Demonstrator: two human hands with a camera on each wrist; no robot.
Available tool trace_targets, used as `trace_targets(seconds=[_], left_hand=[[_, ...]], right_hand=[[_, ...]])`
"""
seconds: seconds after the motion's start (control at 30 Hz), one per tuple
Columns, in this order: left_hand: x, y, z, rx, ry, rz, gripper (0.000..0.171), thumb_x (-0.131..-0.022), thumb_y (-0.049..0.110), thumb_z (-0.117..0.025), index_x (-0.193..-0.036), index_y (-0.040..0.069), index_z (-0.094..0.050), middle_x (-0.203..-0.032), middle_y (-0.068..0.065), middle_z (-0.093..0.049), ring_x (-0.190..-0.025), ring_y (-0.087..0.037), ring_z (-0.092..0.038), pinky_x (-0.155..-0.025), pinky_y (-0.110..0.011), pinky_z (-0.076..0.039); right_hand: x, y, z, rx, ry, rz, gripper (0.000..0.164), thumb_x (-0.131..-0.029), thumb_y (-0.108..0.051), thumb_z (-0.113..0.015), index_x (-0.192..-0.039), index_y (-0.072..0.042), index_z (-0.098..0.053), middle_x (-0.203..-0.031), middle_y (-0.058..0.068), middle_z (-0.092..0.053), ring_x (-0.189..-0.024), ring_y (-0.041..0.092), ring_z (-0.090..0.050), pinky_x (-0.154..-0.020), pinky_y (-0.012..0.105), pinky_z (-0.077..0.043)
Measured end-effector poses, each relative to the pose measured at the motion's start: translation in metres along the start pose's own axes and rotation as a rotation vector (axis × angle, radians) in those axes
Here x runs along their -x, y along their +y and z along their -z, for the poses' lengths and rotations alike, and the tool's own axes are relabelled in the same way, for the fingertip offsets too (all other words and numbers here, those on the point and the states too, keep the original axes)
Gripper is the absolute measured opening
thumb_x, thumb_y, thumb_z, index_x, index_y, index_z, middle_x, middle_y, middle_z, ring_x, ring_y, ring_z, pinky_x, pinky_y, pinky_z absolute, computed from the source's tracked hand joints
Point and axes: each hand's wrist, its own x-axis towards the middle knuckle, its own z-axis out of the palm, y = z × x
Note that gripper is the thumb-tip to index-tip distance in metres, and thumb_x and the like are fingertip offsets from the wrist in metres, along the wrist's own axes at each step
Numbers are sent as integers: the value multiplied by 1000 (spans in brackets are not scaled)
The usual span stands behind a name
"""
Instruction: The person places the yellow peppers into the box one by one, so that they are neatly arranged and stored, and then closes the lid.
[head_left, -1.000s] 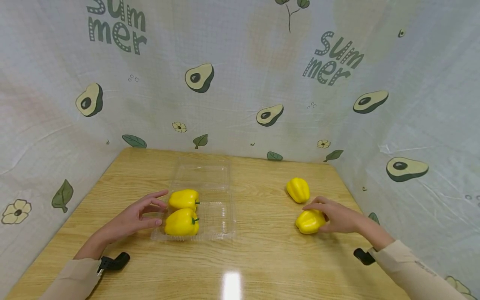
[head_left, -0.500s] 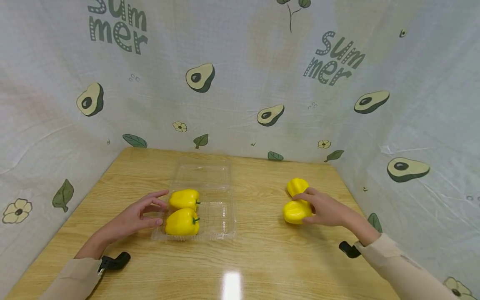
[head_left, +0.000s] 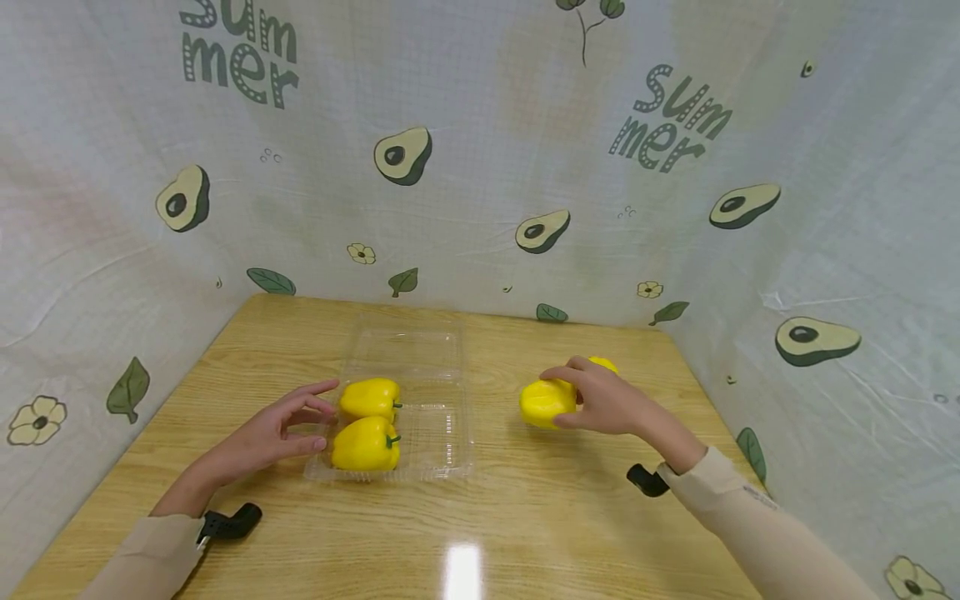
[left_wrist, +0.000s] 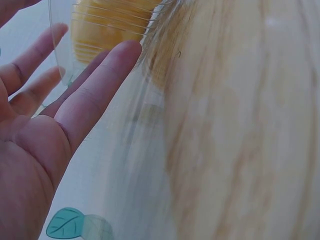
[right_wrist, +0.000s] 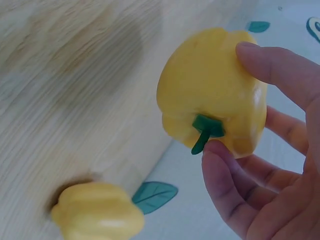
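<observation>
My right hand grips a yellow bell pepper above the table, right of the container. In the right wrist view, thumb and fingers hold this pepper around its sides, its green stem showing. Behind the right hand, another yellow bell pepper lies on the table, mostly hidden in the head view. A clear plastic container stands with its lid laid back. Two yellow bell peppers fill its left half, one behind the other. My left hand rests at the container's left edge, fingers spread and relaxed.
The wooden table meets a hanging cloth with avocado prints at the back and sides. The container's clear lid lies toward the back. Each wrist wears a black mount.
My right hand has carried its bell pepper left and toward the container, passing in front of the pepper behind it. The left hand and the container have stayed in place.
</observation>
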Motion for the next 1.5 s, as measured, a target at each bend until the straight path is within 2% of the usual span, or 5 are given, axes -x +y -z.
trace_targets(seconds=[0.27, 0.73, 1.27, 1.5], left_hand=[[0, 0, 0, -7, 3, 4, 34, -100, 11, -75, -131, 10, -63, -173, -17, -25, -134, -51, -54, -99, -22, -53], [0, 0, 0, -16, 3, 3, 34, -100, 12, -76, -131, 11, -63, -173, -17, -25, -134, -51, -55, -98, -23, -54], [-1, 0, 0, -16, 5, -7, 34, -99, 12, -76, -131, 10, -63, -172, -16, -26, -134, -50, -55, -99, -23, -54], [0, 0, 0, -11, 3, -3, 34, -99, 12, -76, -131, 10, -63, -173, -15, -26, -134, -50, -55, -99, -23, -54]], right_hand=[[-25, -25, 1, 9, 22, 19, 63, -88, -30, -89, -143, -13, -65, -112, 6, -61, -80, 12, -53, -72, 28, -51], [-60, -53, -6, 4, 0, 25, 64, -90, -36, -87, -146, -15, -62, -117, 6, -62, -83, 14, -55, -74, 29, -51], [-90, -83, -13, 20, -28, 92, 62, -90, -33, -88, -143, -12, -64, -118, 9, -62, -94, 18, -57, -82, 33, -54], [-99, -94, -18, 28, -38, 92, 62, -89, -34, -88, -143, -14, -65, -117, 10, -62, -95, 20, -57, -84, 36, -54]])
